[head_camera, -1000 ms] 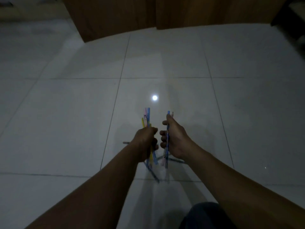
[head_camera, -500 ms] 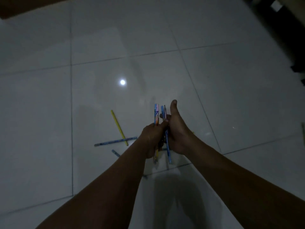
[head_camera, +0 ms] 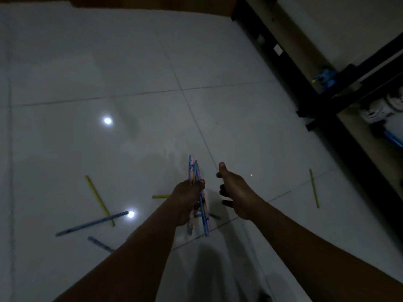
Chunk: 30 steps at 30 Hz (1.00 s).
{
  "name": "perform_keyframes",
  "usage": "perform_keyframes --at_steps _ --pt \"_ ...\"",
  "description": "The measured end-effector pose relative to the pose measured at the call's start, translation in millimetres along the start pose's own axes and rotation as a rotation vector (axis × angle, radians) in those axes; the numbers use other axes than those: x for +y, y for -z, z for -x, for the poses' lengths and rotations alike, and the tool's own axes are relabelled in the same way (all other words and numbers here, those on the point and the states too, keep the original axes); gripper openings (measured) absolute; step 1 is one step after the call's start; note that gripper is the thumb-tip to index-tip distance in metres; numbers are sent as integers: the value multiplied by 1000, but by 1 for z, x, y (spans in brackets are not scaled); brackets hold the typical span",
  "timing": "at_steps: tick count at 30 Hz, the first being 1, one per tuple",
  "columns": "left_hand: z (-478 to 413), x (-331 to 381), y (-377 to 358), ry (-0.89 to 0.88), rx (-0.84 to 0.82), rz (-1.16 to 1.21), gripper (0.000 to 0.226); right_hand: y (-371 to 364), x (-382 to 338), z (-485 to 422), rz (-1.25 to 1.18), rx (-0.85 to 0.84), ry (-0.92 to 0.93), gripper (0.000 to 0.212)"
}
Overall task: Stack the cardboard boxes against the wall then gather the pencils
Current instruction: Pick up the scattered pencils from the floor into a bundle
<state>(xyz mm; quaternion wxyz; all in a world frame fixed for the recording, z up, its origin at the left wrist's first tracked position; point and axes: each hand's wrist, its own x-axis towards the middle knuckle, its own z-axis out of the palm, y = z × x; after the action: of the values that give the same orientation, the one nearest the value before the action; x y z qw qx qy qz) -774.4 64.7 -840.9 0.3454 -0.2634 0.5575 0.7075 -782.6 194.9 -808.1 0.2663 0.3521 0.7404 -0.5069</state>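
Note:
My left hand (head_camera: pixel 188 199) grips a small bundle of blue and pink patterned pencils (head_camera: pixel 192 171), held upright over the white tiled floor. My right hand (head_camera: pixel 234 190) hovers just to the right of the bundle, fingers loose and holding nothing. Loose pencils lie on the floor: a yellow one (head_camera: pixel 99 199) crossing a blue one (head_camera: pixel 91 223) at the left, a short blue one (head_camera: pixel 99 244) below them, a yellow stub (head_camera: pixel 161 196) beside my left wrist, and a yellow one (head_camera: pixel 314 188) far right. No cardboard boxes are in view.
A dark shelf frame (head_camera: pixel 322 92) runs along the right wall, with a blue object (head_camera: pixel 327 77) and white shoes (head_camera: pixel 379 107) on it. A brown wooden edge (head_camera: pixel 152 2) borders the top. Two ceiling-light reflections glare on the glossy tiles.
My right hand has let go of its pencil, which has joined the bundle in my left hand, and has drawn away to the right. My view swung right, bringing the shelf into sight.

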Motion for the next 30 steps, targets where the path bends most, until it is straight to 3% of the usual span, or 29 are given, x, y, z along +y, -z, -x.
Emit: perform_keyframes --at_steps 4,12,20,25,30 --pt "-11 6 -25 -20 -39 122 15 45 11 -34 153 44 92 51" --pt "-36 -18 -94 -70 110 49 38 128 33 -94 667 -16 247 64" --pt "-42 -18 -165 -37 122 -16 20 203 60 -139 532 121 229 57" --pt "-48 -18 -185 -31 145 -71 18 239 96 -173 416 324 208 46" --pt "-50 -18 -199 -23 152 -167 16 265 139 -190 366 439 58 52"
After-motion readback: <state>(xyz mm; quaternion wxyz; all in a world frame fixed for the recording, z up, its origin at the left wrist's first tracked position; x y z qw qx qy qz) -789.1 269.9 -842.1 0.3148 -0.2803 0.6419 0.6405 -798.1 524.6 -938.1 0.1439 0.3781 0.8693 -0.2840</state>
